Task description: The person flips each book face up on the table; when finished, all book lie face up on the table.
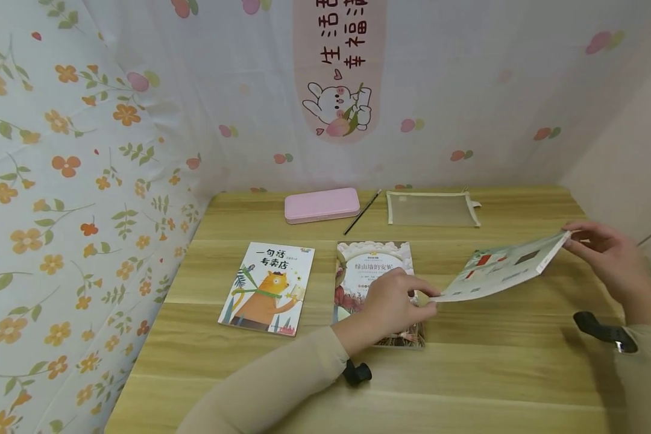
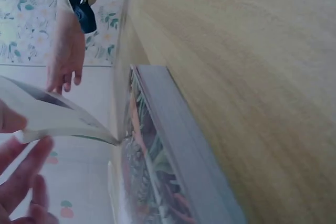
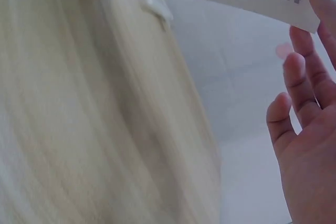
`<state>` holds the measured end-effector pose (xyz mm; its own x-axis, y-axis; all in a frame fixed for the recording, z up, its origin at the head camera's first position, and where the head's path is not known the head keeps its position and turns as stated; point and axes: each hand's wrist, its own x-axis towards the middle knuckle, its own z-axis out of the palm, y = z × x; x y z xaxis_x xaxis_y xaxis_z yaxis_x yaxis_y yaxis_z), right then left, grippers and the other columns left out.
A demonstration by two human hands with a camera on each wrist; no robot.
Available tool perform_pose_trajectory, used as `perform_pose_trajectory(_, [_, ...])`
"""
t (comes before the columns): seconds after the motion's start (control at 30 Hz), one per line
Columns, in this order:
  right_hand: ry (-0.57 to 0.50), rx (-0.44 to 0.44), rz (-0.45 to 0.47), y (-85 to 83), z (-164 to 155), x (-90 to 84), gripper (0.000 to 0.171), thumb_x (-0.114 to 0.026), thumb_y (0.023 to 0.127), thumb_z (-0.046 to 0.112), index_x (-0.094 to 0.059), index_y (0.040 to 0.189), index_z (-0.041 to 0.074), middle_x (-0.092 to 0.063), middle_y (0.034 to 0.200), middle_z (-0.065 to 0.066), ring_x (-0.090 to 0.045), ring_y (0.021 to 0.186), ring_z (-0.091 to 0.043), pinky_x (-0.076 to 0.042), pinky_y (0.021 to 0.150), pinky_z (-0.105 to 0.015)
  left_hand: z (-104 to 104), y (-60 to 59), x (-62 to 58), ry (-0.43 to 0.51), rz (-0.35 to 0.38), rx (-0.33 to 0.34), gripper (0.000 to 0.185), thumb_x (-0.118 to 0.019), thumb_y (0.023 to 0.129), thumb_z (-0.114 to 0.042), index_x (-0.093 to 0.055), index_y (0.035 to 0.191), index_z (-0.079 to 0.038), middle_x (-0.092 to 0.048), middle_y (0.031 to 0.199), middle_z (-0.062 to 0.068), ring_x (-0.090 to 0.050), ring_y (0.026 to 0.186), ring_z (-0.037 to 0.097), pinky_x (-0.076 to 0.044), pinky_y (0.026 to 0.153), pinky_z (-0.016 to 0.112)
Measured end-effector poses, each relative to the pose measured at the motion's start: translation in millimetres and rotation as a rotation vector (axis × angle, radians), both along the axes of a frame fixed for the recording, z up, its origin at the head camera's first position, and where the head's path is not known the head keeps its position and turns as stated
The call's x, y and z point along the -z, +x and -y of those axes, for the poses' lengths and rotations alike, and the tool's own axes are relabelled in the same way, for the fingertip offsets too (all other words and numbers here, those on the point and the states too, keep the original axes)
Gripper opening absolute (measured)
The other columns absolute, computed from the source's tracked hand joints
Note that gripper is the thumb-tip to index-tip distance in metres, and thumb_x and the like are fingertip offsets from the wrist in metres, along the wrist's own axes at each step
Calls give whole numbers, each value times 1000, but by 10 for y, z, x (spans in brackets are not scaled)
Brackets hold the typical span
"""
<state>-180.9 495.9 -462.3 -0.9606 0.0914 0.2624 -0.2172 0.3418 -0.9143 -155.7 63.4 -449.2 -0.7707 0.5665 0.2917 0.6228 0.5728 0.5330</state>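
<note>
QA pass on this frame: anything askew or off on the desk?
Only the thin book, held tilted above the table between left hand and right hand. The pencil lies diagonal. Nothing spilled or damaged.

Pale wood-grain worktop (image 1: 466, 374): smooth laminate look, satin sheen, light streaks along the grain. Thin paper booklet with red and grey patches (image 1: 501, 268): flexible coated paper, bends between both hands, slight gloss. Orange-cat picture book (image 1: 267, 288): glossy card cover. Floral-bordered paperback book (image 1: 371, 262): coated cover, matt grey page block at the edge in the left wrist view. Pink oblong pencil case (image 1: 322, 205): smooth, semi-matt, plastic-looking. Beige mesh zip pouch (image 1: 433, 209): woven see-through fabric. Flower-print wall covering (image 1: 59, 181): soft matt cloth, creased.
</note>
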Motion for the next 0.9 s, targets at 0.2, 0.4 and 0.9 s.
perform_pose_trajectory(0.2, [-19,122,53,14,114,-139,26,-69,96,1,-70,122,9,-69,95,23,-61,84,6,-44,74,-4,28,-23,24,235,-113,-28,15,-80,85,-27,-84,99,-25,-79,90,-12,-60,75,6,-36,60,8])
perform_pose_trajectory(0.4, [-35,156,18,-22,160,-188,21,-69,96,0,-70,115,10,-67,97,22,-60,84,5,-45,76,-3,24,-55,-5,353,-131,-30,14,-80,83,-23,-83,96,-21,-79,86,-8,-61,72,11,-35,60,9])
perform_pose_trajectory(0.9, [147,114,84,-29,199,-241,21,-66,100,8,-64,121,9,-65,100,30,-56,85,3,-44,71,-7,13,-68,-17,343,-16,-121,23,-81,85,-22,-72,107,-24,-75,92,-14,-57,80,12,-38,62,14])
